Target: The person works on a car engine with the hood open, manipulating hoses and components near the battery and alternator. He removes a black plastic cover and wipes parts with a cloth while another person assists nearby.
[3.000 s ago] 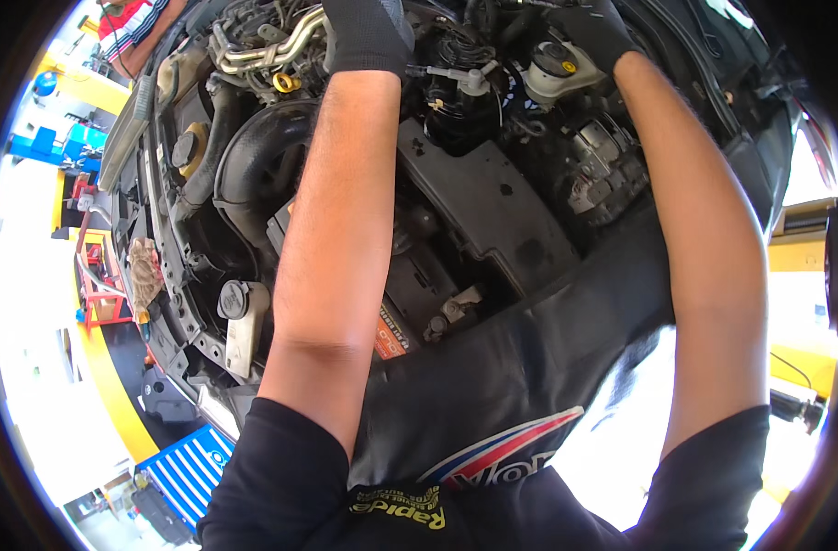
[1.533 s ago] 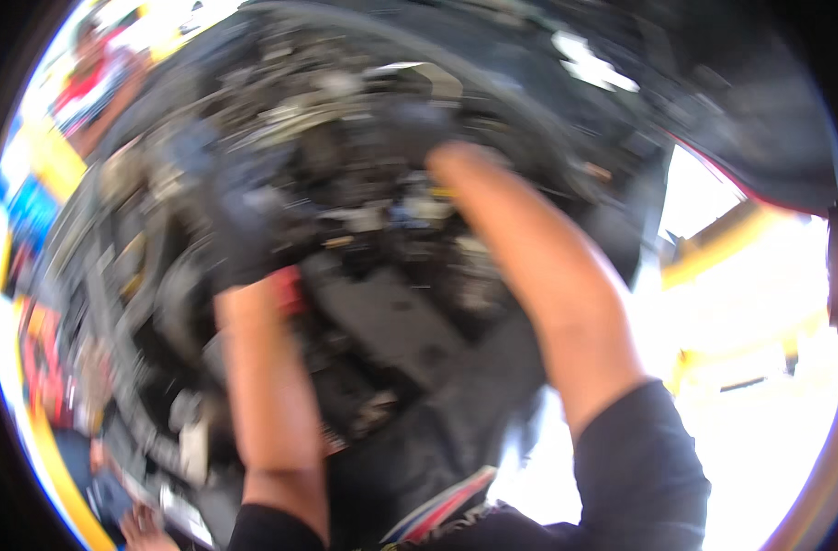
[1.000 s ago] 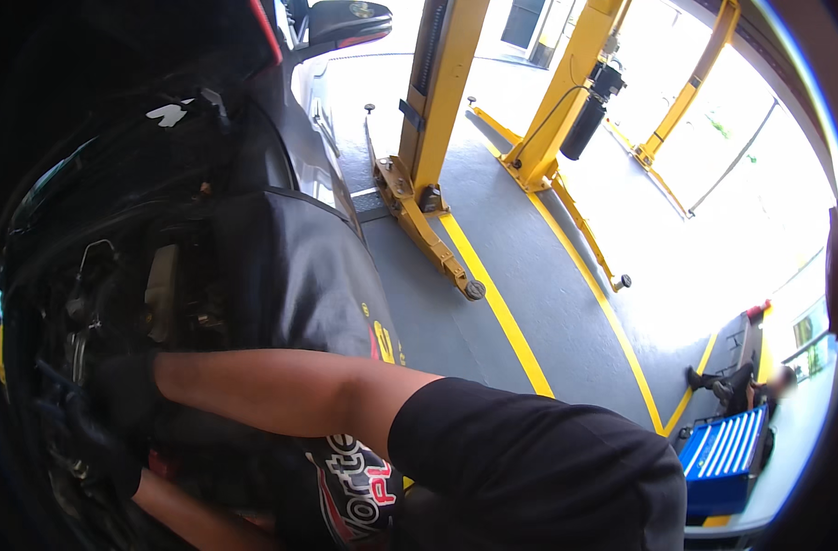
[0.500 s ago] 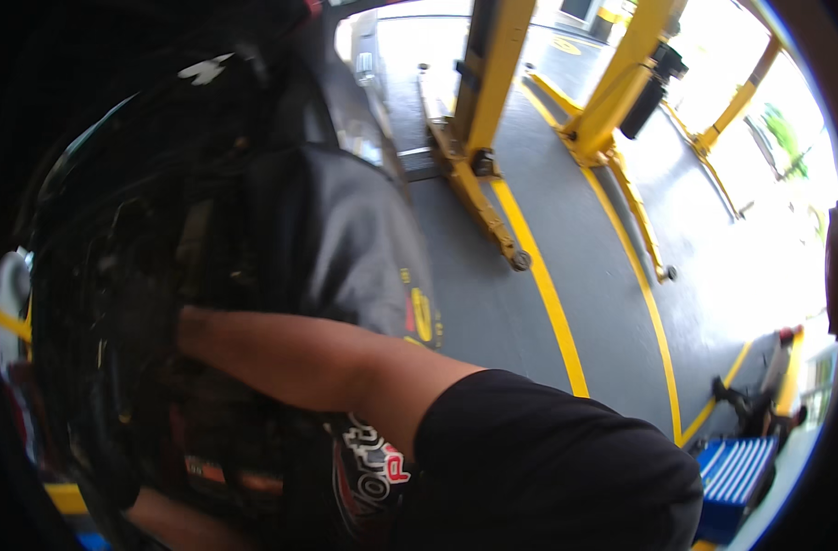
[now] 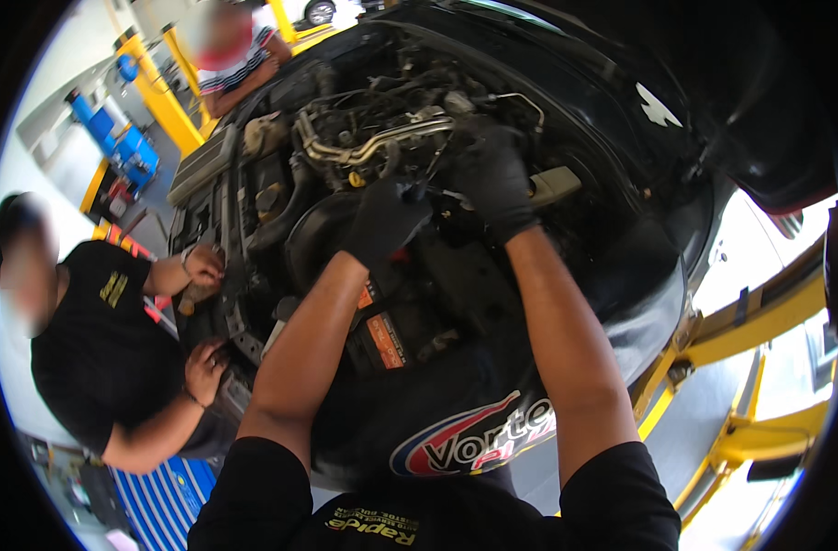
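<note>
Both my hands wear black gloves and are over the engine (image 5: 373, 119) of a car with its bonnet raised. My left hand (image 5: 387, 219) is closed, its fingertips pinched near a small metallic part I cannot make out. Close by on the right, my right hand (image 5: 494, 179) curls down into the engine bay; its fingers are dark and partly hidden. A thin shiny piece shows between the hands. Bent metal pipes (image 5: 382, 142) run just beyond them, with a yellow cap (image 5: 356, 179) below. Nearer me is a battery (image 5: 387, 338) with an orange label.
A black fender cover (image 5: 465, 395) drapes the near edge of the car. At left a co-worker (image 5: 107, 340) rests both hands on the car's front; another person (image 5: 245, 55) leans in at the far side. Yellow lift posts (image 5: 157, 92) and a blue tool chest (image 5: 162, 496) stand around.
The view has swung from the car's side and the lift posts to the engine bay. Both my hands now show together over the engine; before, they were lost in the dark.
</note>
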A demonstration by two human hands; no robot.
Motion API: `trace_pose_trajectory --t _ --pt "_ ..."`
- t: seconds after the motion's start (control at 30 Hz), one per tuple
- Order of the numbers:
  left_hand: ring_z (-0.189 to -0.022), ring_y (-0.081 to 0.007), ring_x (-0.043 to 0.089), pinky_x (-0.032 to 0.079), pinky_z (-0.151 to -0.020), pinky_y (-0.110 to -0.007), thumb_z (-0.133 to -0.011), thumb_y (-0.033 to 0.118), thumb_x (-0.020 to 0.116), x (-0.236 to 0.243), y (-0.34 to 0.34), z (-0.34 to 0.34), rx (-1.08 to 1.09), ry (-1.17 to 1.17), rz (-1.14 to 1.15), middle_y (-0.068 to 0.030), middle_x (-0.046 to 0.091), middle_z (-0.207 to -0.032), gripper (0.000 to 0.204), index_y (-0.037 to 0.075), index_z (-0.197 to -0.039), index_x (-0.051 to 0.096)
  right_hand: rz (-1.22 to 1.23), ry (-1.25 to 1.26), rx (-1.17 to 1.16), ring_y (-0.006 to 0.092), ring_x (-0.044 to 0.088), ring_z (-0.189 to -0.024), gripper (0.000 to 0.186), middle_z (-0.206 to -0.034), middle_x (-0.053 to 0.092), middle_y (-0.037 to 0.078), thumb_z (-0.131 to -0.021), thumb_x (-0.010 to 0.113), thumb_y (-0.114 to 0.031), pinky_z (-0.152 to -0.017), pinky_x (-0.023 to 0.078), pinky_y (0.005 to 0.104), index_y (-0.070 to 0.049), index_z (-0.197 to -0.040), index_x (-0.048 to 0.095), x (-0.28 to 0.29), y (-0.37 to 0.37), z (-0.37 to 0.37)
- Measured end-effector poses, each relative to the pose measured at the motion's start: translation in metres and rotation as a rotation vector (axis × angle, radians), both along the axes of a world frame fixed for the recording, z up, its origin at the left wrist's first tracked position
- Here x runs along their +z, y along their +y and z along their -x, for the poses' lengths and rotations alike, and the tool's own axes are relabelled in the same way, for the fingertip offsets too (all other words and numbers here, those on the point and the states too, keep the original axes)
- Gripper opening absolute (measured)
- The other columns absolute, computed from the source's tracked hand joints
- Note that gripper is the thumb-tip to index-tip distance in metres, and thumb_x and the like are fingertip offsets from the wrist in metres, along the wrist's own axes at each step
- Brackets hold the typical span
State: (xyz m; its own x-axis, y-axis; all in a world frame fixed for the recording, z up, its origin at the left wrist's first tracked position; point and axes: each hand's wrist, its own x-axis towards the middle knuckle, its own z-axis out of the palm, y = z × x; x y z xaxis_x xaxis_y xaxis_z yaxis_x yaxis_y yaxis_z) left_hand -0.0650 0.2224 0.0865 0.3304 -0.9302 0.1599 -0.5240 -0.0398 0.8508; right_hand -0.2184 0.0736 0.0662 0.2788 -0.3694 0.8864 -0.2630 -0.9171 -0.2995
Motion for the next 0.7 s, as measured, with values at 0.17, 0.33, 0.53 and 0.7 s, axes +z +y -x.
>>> trace_pose_trajectory --t 0.17,0.33,0.53,0.7 --pt "-0.062 -0.0143 0.063 0.051 -0.058 -0.033 -0.087 0.017 0.073 -0.036 -0.022 0.008 0.049 0.405 0.098 -0.0084 0.068 -0.072 0.021 -0.004 -0.092 0.072 -0.512 -0.448 0.182 0.0253 0.068 -0.108 0.036 -0.118 0.070 0.010 -0.098 0.065 -0.015 -0.088 0.055 0.0346 -0.003 -0.132 0.061 0.005 -0.054 0.023" --pt "-0.065 -0.0190 0.065 0.054 -0.067 -0.038 -0.089 0.018 0.070 -0.059 -0.040 0.017 0.068 0.593 0.085 -0.0086 0.069 -0.073 0.021 -0.002 -0.096 0.073 -1.147 -0.053 0.575 0.0167 0.068 -0.104 0.034 -0.117 0.070 0.009 -0.103 0.063 -0.018 -0.077 0.058 0.0260 -0.005 -0.134 0.063 0.037 -0.106 0.049" --pt "-0.084 -0.0387 0.073 0.058 -0.082 -0.046 -0.086 0.019 0.065 -0.041 -0.059 0.020 0.089 -0.234 0.014 -0.0199 0.074 -0.086 0.024 0.002 -0.100 0.075 -0.619 0.618 0.436 0.0153 0.067 -0.101 0.030 -0.113 0.071 0.008 -0.103 0.063 -0.022 -0.083 0.055 0.0303 -0.007 -0.129 0.068 0.061 -0.163 0.047" --pt "-0.102 -0.0339 0.075 0.056 -0.094 -0.048 -0.083 0.020 0.065 -0.025 -0.082 0.014 0.134 -0.641 -0.219 -0.0166 0.078 -0.100 0.024 0.007 -0.097 0.079 -0.533 0.780 0.340 0.0268 0.070 -0.103 0.031 -0.110 0.073 0.015 -0.100 0.064 -0.020 -0.090 0.055 0.0411 -0.006 -0.128 0.068 0.050 -0.179 0.041"
